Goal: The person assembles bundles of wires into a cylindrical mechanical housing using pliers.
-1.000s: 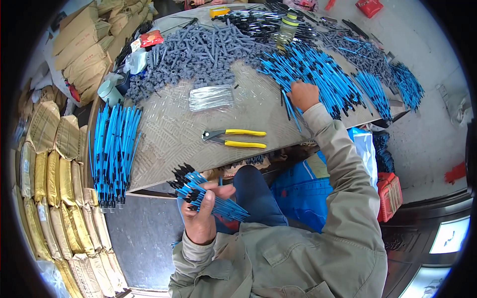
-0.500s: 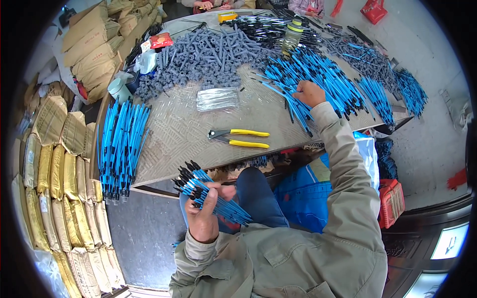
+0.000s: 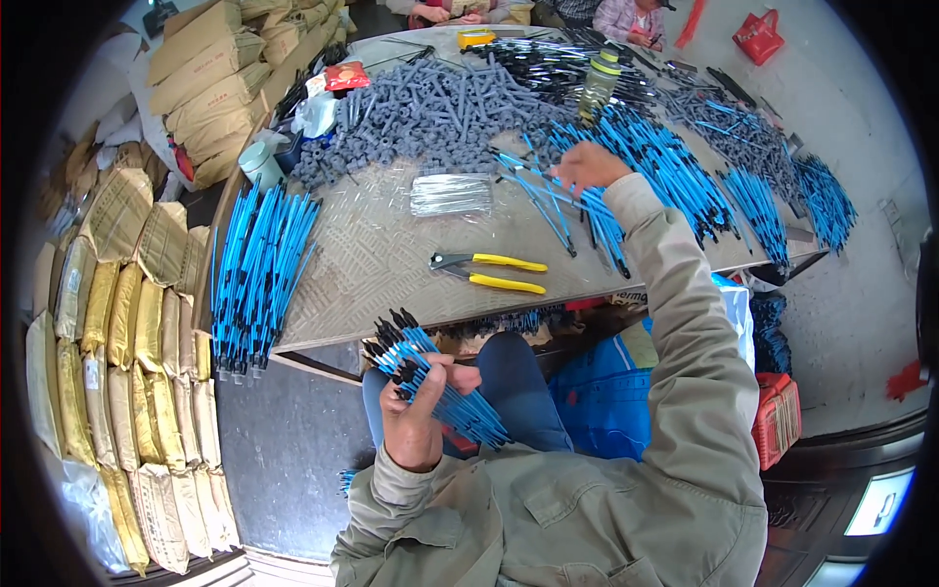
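Many slim blue rods (image 3: 473,415), black-tipped, clasped slantwise in left fingers (image 3: 427,393), right fingers (image 3: 567,170) bent, grip unclear

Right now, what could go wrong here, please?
The bundle of black-tipped blue rods in the left hand is over the lap, so rods might slip from a loosened grip. The right hand, at the pile of similar rods, could scatter some. The bottle beside that pile might tip if bumped.

I see a grey-green jacket (image 3: 606,509), its creased sleeves (image 3: 690,333) ending in cuffs (image 3: 403,478) just behind the left hand (image 3: 419,413) and right hand (image 3: 591,168); flapped pockets (image 3: 562,497) lie farther back, dark blue trousers (image 3: 516,386) beside the left hand.
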Demonstrator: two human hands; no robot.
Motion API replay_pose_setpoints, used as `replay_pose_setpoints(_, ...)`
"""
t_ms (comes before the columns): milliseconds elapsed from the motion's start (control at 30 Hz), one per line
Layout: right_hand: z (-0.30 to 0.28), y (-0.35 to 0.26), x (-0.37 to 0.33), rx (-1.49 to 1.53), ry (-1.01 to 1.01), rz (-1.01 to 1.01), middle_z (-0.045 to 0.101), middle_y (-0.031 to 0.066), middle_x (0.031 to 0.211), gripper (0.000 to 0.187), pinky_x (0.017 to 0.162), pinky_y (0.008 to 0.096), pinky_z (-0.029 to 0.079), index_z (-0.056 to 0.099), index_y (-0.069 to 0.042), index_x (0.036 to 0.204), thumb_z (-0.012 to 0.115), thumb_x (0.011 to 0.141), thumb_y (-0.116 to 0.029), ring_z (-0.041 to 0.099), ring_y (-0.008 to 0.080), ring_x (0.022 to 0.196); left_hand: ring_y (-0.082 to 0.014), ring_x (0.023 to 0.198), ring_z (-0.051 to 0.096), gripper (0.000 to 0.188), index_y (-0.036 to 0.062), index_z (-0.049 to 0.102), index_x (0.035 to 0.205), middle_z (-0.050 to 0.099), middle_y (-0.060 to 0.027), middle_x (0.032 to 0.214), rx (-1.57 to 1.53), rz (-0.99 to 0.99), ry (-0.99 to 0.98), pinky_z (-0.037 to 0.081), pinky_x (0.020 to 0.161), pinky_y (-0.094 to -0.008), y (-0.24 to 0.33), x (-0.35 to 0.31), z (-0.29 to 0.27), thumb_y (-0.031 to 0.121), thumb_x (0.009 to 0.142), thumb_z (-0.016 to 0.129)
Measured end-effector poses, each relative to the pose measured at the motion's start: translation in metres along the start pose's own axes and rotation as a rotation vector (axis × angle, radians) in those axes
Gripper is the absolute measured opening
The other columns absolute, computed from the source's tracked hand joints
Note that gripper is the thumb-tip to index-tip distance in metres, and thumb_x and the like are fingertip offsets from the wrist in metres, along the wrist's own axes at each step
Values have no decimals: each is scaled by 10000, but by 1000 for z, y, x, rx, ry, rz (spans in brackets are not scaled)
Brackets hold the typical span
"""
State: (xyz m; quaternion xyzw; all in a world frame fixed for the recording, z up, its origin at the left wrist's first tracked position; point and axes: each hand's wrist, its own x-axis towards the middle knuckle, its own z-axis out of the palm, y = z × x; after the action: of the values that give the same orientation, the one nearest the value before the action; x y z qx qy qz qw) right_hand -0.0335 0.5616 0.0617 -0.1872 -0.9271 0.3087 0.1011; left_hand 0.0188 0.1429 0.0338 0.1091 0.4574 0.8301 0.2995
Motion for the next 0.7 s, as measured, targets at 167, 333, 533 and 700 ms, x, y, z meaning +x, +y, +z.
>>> replay_pose_setpoints(167, 16, 17, -8, -19, 115, 28, 629, 92, 663, 265, 552, 367, 480, 645, -92, 685, 637, 723, -353, 619, 252, 650, -235, 750, 634, 169, -7, 558, 965, 642, -160, 848, 5, -25, 16, 504, 722, -346, 3, 2, -4, 132, 871, 534)
replay_pose_setpoints(333, 35, 11, -16, -618, 108, -46, 634, 92, 706, 209, 565, 382, 477, 645, -105, 731, 642, 709, -313, 616, 284, 691, -240, 767, 638, 159, -9, 561, 960, 641, -168, 862, -38, -19, 35, 508, 725, -349, 3, 6, -5, 120, 869, 537)
replay_pose_setpoints(533, 36, 37, -11, -613, 203, -224, 618, 93, 679, 245, 567, 363, 463, 626, -97, 780, 665, 706, -327, 596, 271, 625, -244, 774, 639, 159, -11, 563, 963, 638, -180, 880, -20, -23, 34, 510, 725, -346, 6, 10, 1, 113, 864, 545)
replay_pose_setpoints(700, 11, 2, -25, -125, 468, -56, 624, 98, 681, 265, 561, 354, 464, 607, -65, 782, 677, 714, -312, 613, 256, 634, -242, 782, 637, 172, -19, 562, 967, 637, -182, 892, 25, -16, 52, 507, 695, -326, -1, 17, -6, 118, 863, 551)
